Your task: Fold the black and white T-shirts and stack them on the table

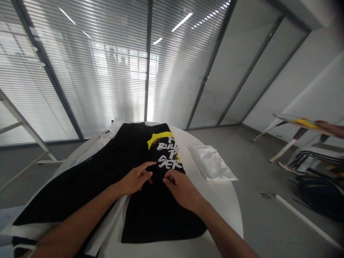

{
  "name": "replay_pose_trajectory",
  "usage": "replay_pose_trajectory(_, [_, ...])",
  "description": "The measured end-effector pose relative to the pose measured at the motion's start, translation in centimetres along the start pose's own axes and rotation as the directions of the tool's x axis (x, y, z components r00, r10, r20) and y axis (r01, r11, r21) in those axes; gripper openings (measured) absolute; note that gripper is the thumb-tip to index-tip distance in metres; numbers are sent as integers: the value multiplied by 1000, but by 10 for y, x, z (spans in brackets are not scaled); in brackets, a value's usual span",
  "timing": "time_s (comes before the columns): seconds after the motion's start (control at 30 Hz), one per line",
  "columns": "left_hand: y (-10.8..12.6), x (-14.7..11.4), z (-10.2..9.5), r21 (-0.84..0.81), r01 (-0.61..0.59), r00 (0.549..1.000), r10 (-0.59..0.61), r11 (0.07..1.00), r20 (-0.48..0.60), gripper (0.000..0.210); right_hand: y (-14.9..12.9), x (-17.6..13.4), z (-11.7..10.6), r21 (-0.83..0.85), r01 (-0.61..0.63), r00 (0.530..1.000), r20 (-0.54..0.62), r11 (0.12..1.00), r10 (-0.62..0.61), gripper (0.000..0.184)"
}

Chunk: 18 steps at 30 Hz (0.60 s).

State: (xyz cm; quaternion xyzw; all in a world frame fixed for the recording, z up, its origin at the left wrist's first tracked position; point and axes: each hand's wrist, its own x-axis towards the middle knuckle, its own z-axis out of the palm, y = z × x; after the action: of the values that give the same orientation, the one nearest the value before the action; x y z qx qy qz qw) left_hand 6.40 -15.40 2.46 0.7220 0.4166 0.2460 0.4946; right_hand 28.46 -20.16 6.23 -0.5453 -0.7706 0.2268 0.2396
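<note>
A black garment (158, 215), seemingly a T-shirt, lies folded over on the white table in front of me. White lettering and a yellow splash print (169, 154) show near its far right side. Above the cloth, my left hand (137, 179) has its index finger stretched out and its thumb apart, with nothing visible between them. My right hand (181, 188) is curled in a pinch close to the lettering; whether it has a bit of cloth between the fingertips is hidden. More black fabric (99, 168) spreads to the left, with white cloth (116, 125) along its edge.
A folded white cloth in clear wrapping (212, 163) rests on the round table (228, 211) at the right. A white metal frame (21, 122) stands at left. Right, another person's hand (325, 125) touches a yellow item on a second table (285, 118). A white pole (306, 220) lies on the floor.
</note>
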Motion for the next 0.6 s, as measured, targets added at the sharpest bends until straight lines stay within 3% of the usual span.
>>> replay_pose_trajectory(0.17, [-3,2,-1,-118,15,999,-10,993,39,61,-16,7,16,156,40,999,25,987,-44,13])
replay_pose_trajectory(0.27, [-2,3,-2,-135,38,997,-28,990,72,53,-12,11,22,280,-28,998,63,960,11,15])
replay_pose_trajectory(0.4, [1,4,-1,-172,69,996,-58,983,72,44,2,12,30,527,-225,970,198,820,140,20])
replay_pose_trajectory(0.5, [4,5,-1,-290,56,998,-53,955,17,37,10,12,34,652,-238,966,232,720,109,22])
replay_pose_trajectory(0.6, [6,4,-4,-307,-4,1000,4,952,-1,33,12,11,34,693,-198,974,220,693,58,20])
